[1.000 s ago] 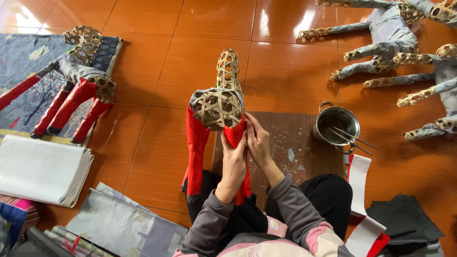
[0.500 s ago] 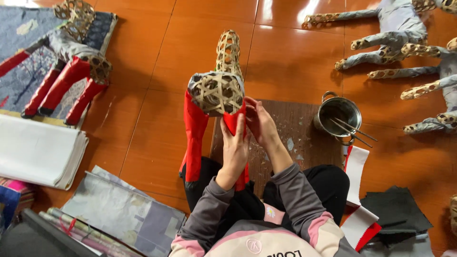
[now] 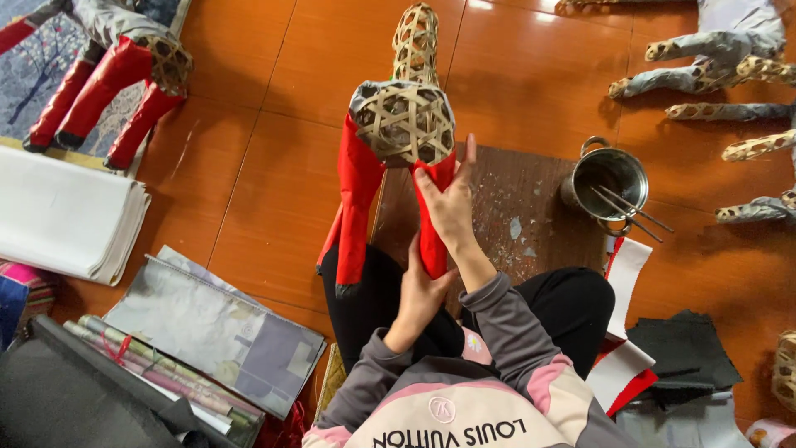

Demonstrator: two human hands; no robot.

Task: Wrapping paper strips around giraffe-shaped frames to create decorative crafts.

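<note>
- Woven bamboo animal frame (image 3: 405,120) stood upright on the floor before the seated person, over a brown board (image 3: 531,207); open lattice, judged light and stiff but crushable.
- Red paper-covered leg (image 3: 433,232) looked soft-skinned, likely tearable; best held along the leg, not the bare weave.
- Right hand (image 3: 449,203) lay flat, fingers extended, pressing that leg.
- Left hand (image 3: 421,294) wrapped around the leg's lower part.
- Leg's foot hidden behind the hands; metal pot (image 3: 609,178) contents unclear, possibly glue.

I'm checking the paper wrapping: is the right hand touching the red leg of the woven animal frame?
Touching. The head view shows the right hand laid flat against the red leg, fingers along it.
</note>
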